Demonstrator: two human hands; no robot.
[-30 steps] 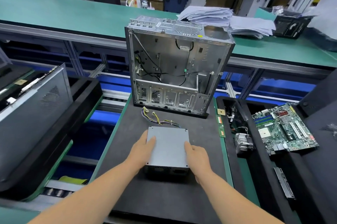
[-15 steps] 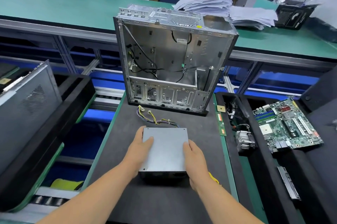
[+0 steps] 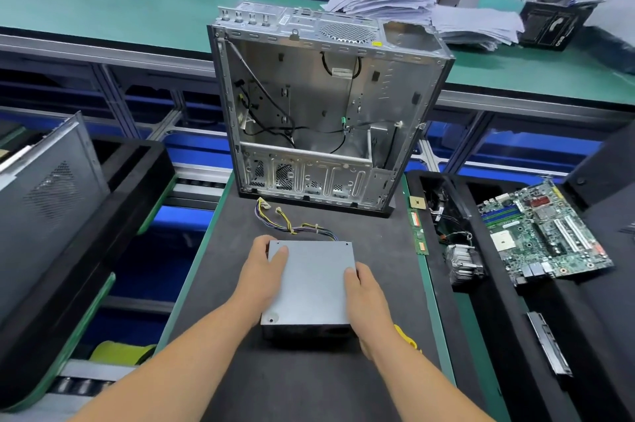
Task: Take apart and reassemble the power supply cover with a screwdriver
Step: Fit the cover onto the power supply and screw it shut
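Observation:
The power supply (image 3: pixel 311 284), a flat grey metal box with screws at its corners, lies on the black mat (image 3: pixel 309 383) in front of me. A bundle of coloured wires (image 3: pixel 292 225) runs from its far edge. My left hand (image 3: pixel 263 270) grips its left side with the thumb on top. My right hand (image 3: pixel 366 291) grips its right side the same way. A yellow object (image 3: pixel 407 340), perhaps a tool handle, peeks out from under my right wrist.
An open, empty computer case (image 3: pixel 323 105) stands upright just behind the wires. In the black tray at the right lie a motherboard (image 3: pixel 546 236), a heatsink (image 3: pixel 462 263) and memory sticks (image 3: pixel 419 232). Another grey case (image 3: pixel 44 194) leans at the left. Paper stacks (image 3: pixel 429 12) sit on the far bench.
Both hands stay on the sides of the power supply, which has barely moved. My view has shifted, and the yellow object by my right wrist has come into sight.

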